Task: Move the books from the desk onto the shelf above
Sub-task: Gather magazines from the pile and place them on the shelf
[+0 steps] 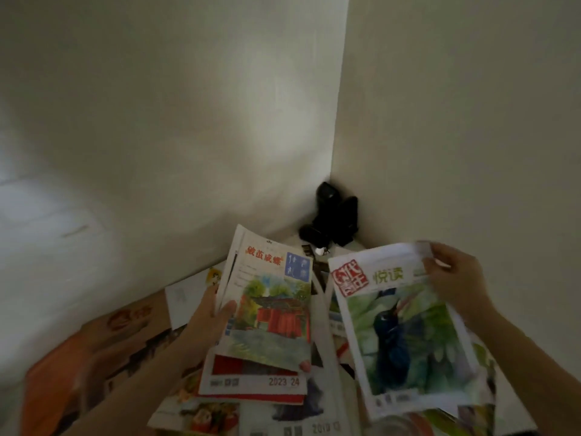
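My left hand (210,316) grips a thin book with a red gate painted on its cover (270,313), thumb on the cover's left edge, lifted and tilted above the pile. My right hand (456,278) pinches the top right corner of a second book with a dark blue bird on a green cover (405,335). Under both lie several more books and magazines (251,385), overlapping in a loose heap on the desk. No shelf is visible.
A large orange book or box (94,350) lies at the lower left. A black object (330,218) sits in the corner where two pale walls meet. A white sheet (185,294) lies behind my left hand.
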`<state>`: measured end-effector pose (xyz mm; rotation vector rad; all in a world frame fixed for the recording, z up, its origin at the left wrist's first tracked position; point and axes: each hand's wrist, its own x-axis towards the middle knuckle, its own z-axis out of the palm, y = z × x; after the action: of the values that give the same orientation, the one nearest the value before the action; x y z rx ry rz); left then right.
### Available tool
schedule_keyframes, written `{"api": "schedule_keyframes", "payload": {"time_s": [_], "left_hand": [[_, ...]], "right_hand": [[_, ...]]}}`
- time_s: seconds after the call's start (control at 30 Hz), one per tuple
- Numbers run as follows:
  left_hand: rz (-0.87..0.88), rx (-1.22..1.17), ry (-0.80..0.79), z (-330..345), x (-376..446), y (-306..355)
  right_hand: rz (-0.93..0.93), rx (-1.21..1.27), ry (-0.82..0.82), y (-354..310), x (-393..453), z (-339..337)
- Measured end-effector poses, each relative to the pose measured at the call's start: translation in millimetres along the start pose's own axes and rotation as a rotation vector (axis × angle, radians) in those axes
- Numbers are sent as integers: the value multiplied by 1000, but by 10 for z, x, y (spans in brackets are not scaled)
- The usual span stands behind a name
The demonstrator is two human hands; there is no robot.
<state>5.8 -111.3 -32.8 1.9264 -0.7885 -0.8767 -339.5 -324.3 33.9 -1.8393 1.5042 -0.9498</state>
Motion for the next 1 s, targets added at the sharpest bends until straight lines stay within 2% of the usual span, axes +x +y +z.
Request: {"api": "schedule_keyframes", "payload": {"time_s": [0.1, 0.2, 0.3, 0.4, 0.47, 0.6, 0.73, 0.83, 0.9, 1.0], "left_hand": [[-102, 68, -6, -93, -99, -210], [-83, 152, 14, -11, -122, -345], [-26, 296, 160, -11, -86, -486], [34, 568, 258, -138, -49, -683], [6, 502, 214, -205, -48, -695], [-25, 287, -15, -153, -46, -506], [-220, 126, -37, -132, 93, -395], [-332, 19, -73, -133, 151, -259], [-296, 3, -87, -74, 145, -216], [-137, 6, -147, 29, 40, -190]], "right_hand": [[-55, 79, -12, -493, 180, 125], [-15, 229, -159, -707, 139, 725], [71, 247, -304, -520, -85, 1525], [190, 239, -468, -258, -411, 2022], [212, 247, -491, -181, -570, 2046], [248, 212, -470, -143, -916, 1872], [258, 222, -521, -123, -1199, 2011], [271, 265, -470, -130, -1195, 2143], [356, 324, -462, -87, -1153, 2140], [536, 445, -472, -2, -1068, 2058]]}}
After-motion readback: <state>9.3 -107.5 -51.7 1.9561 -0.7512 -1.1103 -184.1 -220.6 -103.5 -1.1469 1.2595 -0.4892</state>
